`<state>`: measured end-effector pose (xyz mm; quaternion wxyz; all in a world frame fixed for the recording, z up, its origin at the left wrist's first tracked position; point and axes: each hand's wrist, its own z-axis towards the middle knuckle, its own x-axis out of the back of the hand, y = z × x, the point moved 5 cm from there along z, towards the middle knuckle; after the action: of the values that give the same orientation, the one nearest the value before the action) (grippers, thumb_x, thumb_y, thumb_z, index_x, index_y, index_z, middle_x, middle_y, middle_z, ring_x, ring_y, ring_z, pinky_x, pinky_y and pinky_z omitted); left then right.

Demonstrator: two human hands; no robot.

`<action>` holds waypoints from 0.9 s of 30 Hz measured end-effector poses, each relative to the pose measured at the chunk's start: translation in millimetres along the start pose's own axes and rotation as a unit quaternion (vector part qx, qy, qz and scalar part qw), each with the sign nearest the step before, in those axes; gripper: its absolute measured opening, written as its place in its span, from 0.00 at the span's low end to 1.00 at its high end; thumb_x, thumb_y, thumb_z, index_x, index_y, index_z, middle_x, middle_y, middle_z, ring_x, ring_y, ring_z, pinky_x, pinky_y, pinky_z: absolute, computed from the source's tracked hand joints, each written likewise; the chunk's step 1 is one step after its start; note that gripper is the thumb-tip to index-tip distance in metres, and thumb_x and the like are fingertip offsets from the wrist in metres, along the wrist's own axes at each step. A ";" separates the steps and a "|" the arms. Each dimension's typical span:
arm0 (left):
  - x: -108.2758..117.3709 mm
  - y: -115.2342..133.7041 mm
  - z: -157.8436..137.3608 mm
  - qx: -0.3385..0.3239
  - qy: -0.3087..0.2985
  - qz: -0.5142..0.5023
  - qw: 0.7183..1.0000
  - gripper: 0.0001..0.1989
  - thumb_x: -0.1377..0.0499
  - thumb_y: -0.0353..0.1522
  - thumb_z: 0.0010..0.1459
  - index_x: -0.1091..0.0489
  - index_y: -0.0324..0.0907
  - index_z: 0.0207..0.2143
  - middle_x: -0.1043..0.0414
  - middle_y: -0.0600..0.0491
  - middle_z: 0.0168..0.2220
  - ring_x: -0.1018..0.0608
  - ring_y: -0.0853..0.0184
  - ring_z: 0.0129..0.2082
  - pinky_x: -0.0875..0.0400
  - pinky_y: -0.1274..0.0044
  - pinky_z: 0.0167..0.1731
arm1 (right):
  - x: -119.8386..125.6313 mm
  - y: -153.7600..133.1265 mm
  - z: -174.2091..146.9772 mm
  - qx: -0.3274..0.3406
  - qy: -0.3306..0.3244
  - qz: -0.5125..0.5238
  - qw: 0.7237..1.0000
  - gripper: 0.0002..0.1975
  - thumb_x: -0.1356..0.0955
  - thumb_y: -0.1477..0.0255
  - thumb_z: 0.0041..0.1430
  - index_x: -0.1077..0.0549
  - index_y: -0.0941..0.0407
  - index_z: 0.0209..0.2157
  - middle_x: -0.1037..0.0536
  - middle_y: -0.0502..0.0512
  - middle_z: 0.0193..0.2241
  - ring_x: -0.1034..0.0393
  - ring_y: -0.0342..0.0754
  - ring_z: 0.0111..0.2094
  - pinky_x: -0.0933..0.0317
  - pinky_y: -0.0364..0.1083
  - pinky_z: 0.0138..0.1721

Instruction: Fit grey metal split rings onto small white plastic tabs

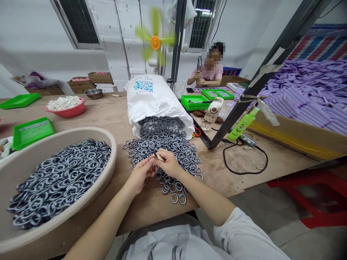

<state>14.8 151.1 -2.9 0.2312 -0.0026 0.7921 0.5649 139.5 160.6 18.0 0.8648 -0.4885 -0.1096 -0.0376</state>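
Observation:
My left hand [141, 174] and my right hand [169, 165] meet over a loose pile of grey rings [179, 150]. In my right hand is a small tool with a pale handle [160, 157]; a dark tip shows at its end, close to the left fingertips. The fingers of my left hand are pinched together, and they hide whatever is between them. The rings spill from the mouth of a white sack [151, 97] lying on the table. To the left, a large beige basin [112, 151] holds many more of these rings.
Behind the sack a yellow-green fan [155, 42] stands near a metal post. At right are a slanted dark frame bar [230, 117], a green bottle [242, 124], a looped cable [267, 159] and a box of purple pieces [306, 97]. Another person [210, 74] sits across the table.

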 end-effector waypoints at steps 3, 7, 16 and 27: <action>0.5 0.8 0.4 -0.006 0.008 -0.009 1.000 0.24 0.28 0.45 0.40 0.28 0.38 0.33 0.31 0.57 0.23 0.32 0.76 0.21 0.38 0.82 0.22 | 0.4 0.5 0.0 -0.004 0.003 -0.011 1.000 0.20 0.31 0.56 0.59 0.30 0.56 0.22 0.36 0.47 0.23 0.40 0.42 0.28 0.44 0.43 0.32; 0.3 2.0 -0.4 -0.015 0.027 -0.023 0.999 0.24 0.27 0.45 0.38 0.28 0.38 0.31 0.33 0.59 0.22 0.33 0.77 0.20 0.38 0.82 0.21 | -0.3 0.5 -0.4 -0.014 -0.014 -0.002 1.000 0.17 0.28 0.55 0.55 0.22 0.56 0.32 0.30 0.50 0.28 0.35 0.44 0.31 0.41 0.44 0.35; -0.8 2.8 -2.7 -0.009 0.036 -0.021 0.999 0.25 0.27 0.46 0.36 0.29 0.38 0.29 0.34 0.59 0.22 0.34 0.76 0.20 0.38 0.82 0.21 | 0.4 -0.9 -1.0 -0.022 -0.007 0.004 1.000 0.19 0.27 0.54 0.52 0.21 0.57 0.36 0.28 0.50 0.28 0.34 0.44 0.31 0.39 0.45 0.37; -2.6 2.3 -2.3 -0.011 0.021 -0.012 1.000 0.24 0.29 0.47 0.39 0.31 0.39 0.29 0.32 0.57 0.22 0.33 0.75 0.21 0.38 0.81 0.22 | 0.5 -2.8 -0.9 -0.023 -0.009 -0.009 1.000 0.20 0.29 0.53 0.55 0.23 0.57 0.31 0.30 0.49 0.26 0.36 0.43 0.29 0.41 0.44 0.35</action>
<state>15.7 149.2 0.7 0.2208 -0.0265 0.7906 0.5705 139.6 158.5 20.0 0.8520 -0.5076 -0.1204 -0.0435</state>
